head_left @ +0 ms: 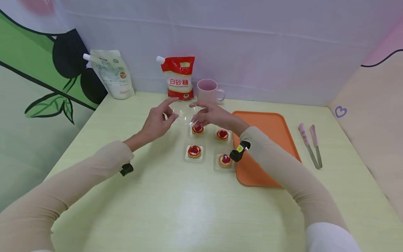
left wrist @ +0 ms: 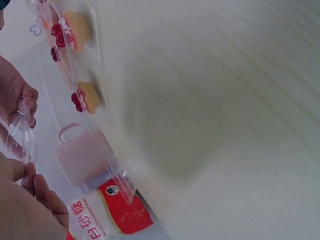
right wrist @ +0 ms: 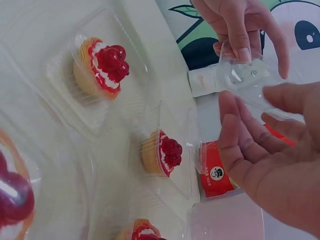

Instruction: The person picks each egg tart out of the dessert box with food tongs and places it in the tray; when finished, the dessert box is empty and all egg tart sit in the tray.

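Clear plastic container [head_left: 185,113], head: one, between left hand [head_left: 156,120] and right hand [head_left: 215,115], above the worktop [head_left: 157,199]; two pouches [head_left: 178,78] stand behind.
Hands, left wrist: both pinch its edges; only one pouch shows.
Cherry tarts [right wrist: 105,67], right wrist: four, in clear boxes [right wrist: 62,85].

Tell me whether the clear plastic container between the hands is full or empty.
Empty: nothing shows inside the clear plastic container, and the pale pouch behind shows through it.

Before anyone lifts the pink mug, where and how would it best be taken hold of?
Most likely by the handle, coming from the person's right: the pink mug stands upright with its loop turned that way, while the red bag stands close by its left side.
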The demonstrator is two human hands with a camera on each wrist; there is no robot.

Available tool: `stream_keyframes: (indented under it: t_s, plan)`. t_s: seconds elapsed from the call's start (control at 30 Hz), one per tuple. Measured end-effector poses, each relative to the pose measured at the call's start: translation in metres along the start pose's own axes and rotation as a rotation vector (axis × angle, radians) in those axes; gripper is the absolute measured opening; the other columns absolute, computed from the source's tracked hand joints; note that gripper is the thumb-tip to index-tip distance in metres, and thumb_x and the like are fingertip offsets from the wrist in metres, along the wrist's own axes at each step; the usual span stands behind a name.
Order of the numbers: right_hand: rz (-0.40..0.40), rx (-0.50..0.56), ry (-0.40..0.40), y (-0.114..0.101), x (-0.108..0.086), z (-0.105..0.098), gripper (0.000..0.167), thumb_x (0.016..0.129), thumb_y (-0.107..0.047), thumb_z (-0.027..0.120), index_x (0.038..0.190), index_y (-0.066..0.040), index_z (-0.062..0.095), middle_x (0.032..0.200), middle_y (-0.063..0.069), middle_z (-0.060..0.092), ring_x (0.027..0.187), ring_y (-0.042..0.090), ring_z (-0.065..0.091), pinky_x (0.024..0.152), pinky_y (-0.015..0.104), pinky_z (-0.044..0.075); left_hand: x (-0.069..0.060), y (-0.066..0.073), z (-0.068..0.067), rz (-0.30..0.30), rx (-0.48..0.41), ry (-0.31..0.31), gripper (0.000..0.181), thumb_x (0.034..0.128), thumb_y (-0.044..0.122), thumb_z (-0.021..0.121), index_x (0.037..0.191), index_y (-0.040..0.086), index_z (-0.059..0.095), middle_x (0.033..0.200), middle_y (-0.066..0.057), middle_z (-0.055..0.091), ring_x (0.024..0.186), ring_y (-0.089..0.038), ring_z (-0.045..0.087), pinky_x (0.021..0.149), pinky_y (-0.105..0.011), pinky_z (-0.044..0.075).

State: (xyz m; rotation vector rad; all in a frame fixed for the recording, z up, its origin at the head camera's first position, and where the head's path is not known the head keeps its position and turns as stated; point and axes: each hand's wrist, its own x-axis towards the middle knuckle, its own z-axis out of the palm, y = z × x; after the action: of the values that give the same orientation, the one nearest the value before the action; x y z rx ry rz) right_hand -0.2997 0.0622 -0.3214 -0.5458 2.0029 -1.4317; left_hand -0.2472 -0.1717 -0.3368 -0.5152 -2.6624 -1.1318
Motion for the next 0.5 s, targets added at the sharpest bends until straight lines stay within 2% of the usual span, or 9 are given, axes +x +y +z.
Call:
stream_keyframes:
  t_s: [0.1, 0.3, 0.5]
  plan:
    - [-0.035, -0.04, 0.024, 0.003, 0.008, 0.001, 0.054, 0.101, -0.009, 0.056, 0.151, -0.019, 0.039, 0.117, 0.024, 0.068, 0.102, 0.031, 0.069, 0.098, 0.046, 0.052, 0.001, -0.007, -0.004, -0.04, 0.001, -0.002, 0.054, 0.0977, 0.012, 0.063, 0.148, 0.015, 0.044, 0.089, -0.014, 0.067, 0.079, -0.025, 0.057, 0.07, -0.032, 0.048]
    - [-0.075, -0.109, 0.074, -0.002, 0.023, 0.007, 0.057, 0.099, -0.008, 0.059, 0.151, -0.024, 0.041, 0.111, 0.019, 0.072, 0.091, 0.028, 0.07, 0.089, 0.044, 0.054, 0.002, -0.016, -0.014, -0.137, -0.012, -0.013, 0.056, 0.0979, 0.012, 0.062, 0.15, 0.015, 0.043, 0.091, -0.018, 0.069, 0.079, -0.025, 0.059, 0.07, -0.027, 0.048]
    - [-0.061, -0.189, 0.071, -0.003, 0.038, 0.019, 0.055, 0.099, -0.008, 0.06, 0.15, -0.02, 0.044, 0.102, 0.012, 0.074, 0.08, 0.035, 0.064, 0.08, 0.043, 0.054, -0.001, -0.029, -0.021, -0.332, -0.066, -0.123, 0.058, 0.0981, 0.014, 0.062, 0.151, 0.012, 0.039, 0.088, -0.014, 0.069, 0.081, -0.03, 0.062, 0.065, -0.025, 0.046]
